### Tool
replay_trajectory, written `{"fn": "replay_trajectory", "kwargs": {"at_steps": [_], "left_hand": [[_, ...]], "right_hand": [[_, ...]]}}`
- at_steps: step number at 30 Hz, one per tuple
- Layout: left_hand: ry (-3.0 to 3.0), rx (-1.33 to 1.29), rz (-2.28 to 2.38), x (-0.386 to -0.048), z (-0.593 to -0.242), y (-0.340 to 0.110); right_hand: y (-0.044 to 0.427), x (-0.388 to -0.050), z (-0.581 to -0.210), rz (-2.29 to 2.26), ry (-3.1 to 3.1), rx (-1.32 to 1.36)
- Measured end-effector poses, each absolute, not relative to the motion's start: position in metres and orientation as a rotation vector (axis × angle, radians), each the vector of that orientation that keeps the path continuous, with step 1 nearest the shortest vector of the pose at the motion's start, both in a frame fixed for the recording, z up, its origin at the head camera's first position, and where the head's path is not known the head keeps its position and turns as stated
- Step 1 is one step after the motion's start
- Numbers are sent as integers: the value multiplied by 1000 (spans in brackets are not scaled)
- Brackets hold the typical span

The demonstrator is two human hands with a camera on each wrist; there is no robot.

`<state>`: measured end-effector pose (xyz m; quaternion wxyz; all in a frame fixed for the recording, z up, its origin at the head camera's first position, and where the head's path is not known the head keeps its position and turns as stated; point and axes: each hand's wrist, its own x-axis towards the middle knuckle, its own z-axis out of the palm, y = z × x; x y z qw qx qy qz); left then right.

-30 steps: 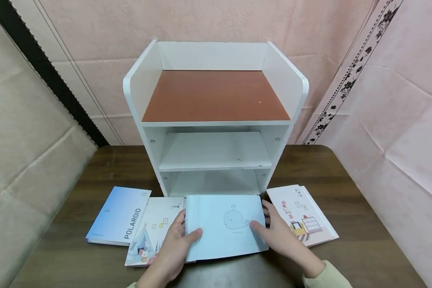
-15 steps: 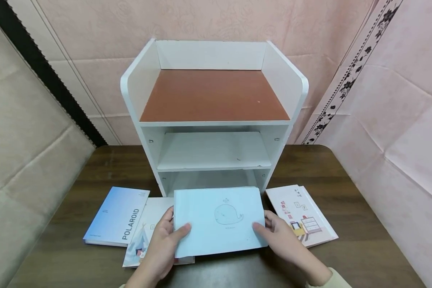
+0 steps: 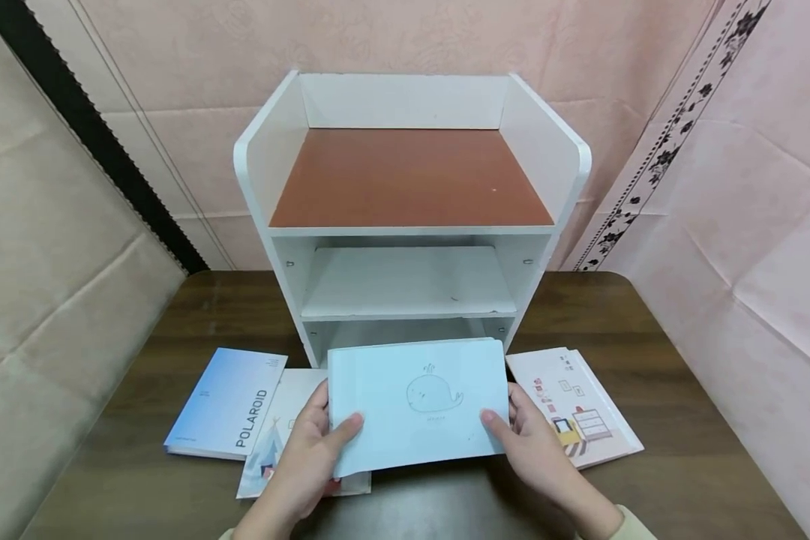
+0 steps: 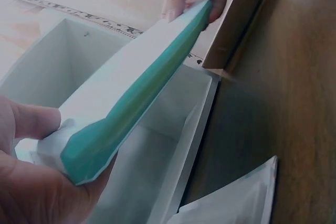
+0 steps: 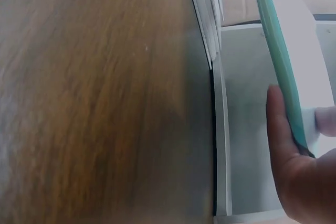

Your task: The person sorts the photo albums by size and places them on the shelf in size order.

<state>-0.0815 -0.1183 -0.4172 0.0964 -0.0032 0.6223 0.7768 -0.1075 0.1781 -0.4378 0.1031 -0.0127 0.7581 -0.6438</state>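
Observation:
A light blue book (image 3: 405, 420) with a whale drawing on its cover is held up in front of the shelf, its front tilted toward me. My left hand (image 3: 310, 454) grips its left edge, thumb on the cover and fingers behind. At the opposite edge my right hand (image 3: 536, 442) grips it the same way. Both wrist views show the book's green-edged side, with the left hand's thumb (image 4: 37, 120) and the right hand's thumb (image 5: 325, 120) pressing on the cover. The fingers behind the book are mostly hidden in the head view.
A white shelf unit (image 3: 408, 234) with a brown top panel stands behind the book. To the left lie a blue POLAROID book (image 3: 226, 405) and a partly covered white book (image 3: 290, 390). Another white book (image 3: 574, 405) lies on the right of the wooden table (image 3: 682, 420).
Both hands have lifted the light blue book higher off the table, after a small shift left. More of the lower shelf is now hidden behind it. The other books stay put.

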Motion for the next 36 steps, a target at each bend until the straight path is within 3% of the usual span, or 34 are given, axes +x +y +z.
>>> {"fn": "replay_trajectory", "kwargs": {"at_steps": [7,18,25,36], "left_hand": [[2239,192,1964,-79,-414,-116],[2440,281,1569,-73,-404,-128],[2306,250,1876,-72,-394,-134],[2781,350,2125,-83,-370,-126]], "right_hand": [[174,-109,-430,-1923,2368,-47],[176,-108,-421,-1904,2460,-150],[171,-104,-409,-2052,2462,-354],[163,-117,-372,-2252,2478,-613]]}}
